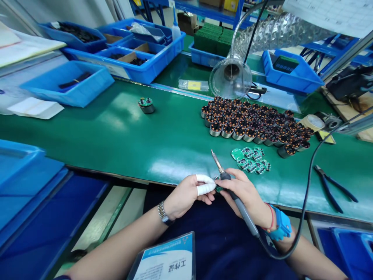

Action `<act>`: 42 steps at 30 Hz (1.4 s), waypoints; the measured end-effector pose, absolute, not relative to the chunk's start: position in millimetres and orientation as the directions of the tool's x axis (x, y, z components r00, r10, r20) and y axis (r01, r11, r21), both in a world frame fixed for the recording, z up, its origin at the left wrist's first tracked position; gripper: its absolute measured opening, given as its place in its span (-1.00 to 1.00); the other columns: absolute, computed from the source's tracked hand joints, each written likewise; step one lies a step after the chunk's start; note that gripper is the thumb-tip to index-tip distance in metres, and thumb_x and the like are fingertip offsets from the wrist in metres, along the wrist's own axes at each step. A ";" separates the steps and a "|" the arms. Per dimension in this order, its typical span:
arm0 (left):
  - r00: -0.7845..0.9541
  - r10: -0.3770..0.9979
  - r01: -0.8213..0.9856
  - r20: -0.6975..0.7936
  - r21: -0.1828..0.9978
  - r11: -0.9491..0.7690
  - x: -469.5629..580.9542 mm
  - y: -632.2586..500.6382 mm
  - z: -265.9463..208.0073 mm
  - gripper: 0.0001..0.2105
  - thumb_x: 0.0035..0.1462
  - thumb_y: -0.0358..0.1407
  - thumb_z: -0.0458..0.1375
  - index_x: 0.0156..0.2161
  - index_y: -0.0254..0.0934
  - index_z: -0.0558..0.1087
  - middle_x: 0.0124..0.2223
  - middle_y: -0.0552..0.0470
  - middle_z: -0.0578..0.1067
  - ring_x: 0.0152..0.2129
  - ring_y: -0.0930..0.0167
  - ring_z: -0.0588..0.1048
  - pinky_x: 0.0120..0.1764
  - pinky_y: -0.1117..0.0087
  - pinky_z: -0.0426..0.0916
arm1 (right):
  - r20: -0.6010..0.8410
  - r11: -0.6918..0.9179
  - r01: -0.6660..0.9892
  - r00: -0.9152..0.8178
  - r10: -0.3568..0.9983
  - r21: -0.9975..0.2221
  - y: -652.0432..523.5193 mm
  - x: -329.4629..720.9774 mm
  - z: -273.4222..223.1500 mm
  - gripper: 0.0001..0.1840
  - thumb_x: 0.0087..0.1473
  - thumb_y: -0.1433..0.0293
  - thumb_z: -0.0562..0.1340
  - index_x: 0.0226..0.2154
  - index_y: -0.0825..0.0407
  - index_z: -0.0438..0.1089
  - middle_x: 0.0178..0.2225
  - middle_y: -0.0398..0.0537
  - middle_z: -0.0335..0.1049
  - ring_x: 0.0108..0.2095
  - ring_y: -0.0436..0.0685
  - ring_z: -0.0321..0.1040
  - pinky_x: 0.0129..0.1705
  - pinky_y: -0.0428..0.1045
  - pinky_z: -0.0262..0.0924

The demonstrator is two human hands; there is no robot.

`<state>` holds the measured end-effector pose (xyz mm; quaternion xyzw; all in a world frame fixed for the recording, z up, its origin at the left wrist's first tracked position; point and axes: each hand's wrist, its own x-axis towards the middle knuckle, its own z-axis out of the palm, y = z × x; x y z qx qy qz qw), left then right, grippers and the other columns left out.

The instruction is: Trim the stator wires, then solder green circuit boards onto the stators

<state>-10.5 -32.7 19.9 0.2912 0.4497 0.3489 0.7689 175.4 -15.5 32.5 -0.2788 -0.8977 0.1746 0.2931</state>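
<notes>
My left hand (pixel 196 190), with white tape on two fingers, pinches a small green circuit board (pixel 218 188) at the table's front edge; most of the board is hidden by my fingers. In my right hand (pixel 243 192) is a soldering iron (pixel 239 204), its bare metal tip pointing up and away to the left. The fingertips of that hand also come close to the board; whether they touch it I cannot tell. Several round green circuit boards (pixel 252 160) lie in a loose pile beyond my right hand. Behind them stand rows of motor stators (pixel 250 120) with copper windings.
One stator topped with a board (pixel 146 105) stands alone at the left. A clear extraction hood (pixel 230 79) hangs behind the rows. Pliers (pixel 333 186) lie at right, near the iron's black cable (pixel 309 186). Blue bins (pixel 70 83) line the back and left.
</notes>
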 end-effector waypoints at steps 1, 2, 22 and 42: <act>0.342 0.803 -0.287 -0.488 0.760 0.583 -10.1 -33.2 20.5 -0.82 -0.15 -0.28 0.26 -0.47 -0.38 0.42 -0.51 0.06 0.45 -0.60 0.51 0.44 -0.50 0.49 0.36 | 0.448 0.783 0.395 -0.658 0.606 -0.480 -16.1 175.3 34.5 -0.65 0.02 0.56 0.14 -0.10 0.00 0.25 -0.33 -0.05 0.42 -0.09 0.15 0.27 -0.01 0.14 0.18; 0.335 0.806 -0.291 -0.488 0.760 0.581 -9.5 -33.6 21.1 -0.83 -0.14 -0.29 0.25 -0.47 -0.38 0.41 -0.52 0.06 0.44 -0.61 0.52 0.43 -0.50 0.49 0.36 | 0.475 0.781 0.392 -0.631 0.613 -0.487 -16.7 175.4 37.1 -0.67 0.01 0.56 0.15 -0.12 0.00 0.27 -0.34 -0.05 0.42 -0.12 0.15 0.29 -0.03 0.14 0.19; 0.291 0.820 -0.251 -0.493 0.787 0.563 -6.7 -33.3 21.2 -0.88 -0.12 -0.35 0.19 -0.49 -0.35 0.34 -0.53 0.10 0.41 -0.64 0.53 0.43 -0.55 0.50 0.37 | 0.375 0.601 0.310 -0.552 0.745 -0.737 -18.7 196.6 79.8 -0.78 -0.05 0.52 0.16 -0.29 0.06 0.44 -0.56 -0.07 0.32 -0.47 0.05 0.22 -0.46 0.00 0.18; 0.287 0.818 -0.257 -0.498 0.783 0.567 -6.7 -33.0 20.7 -0.89 -0.12 -0.35 0.18 -0.49 -0.35 0.34 -0.54 0.09 0.41 -0.64 0.52 0.43 -0.56 0.49 0.36 | 0.396 0.591 0.309 -0.507 0.765 -0.745 -20.0 210.3 83.0 -0.71 -0.05 0.53 0.17 -0.22 0.01 0.42 -0.54 -0.08 0.33 -0.49 0.06 0.23 -0.44 0.03 0.20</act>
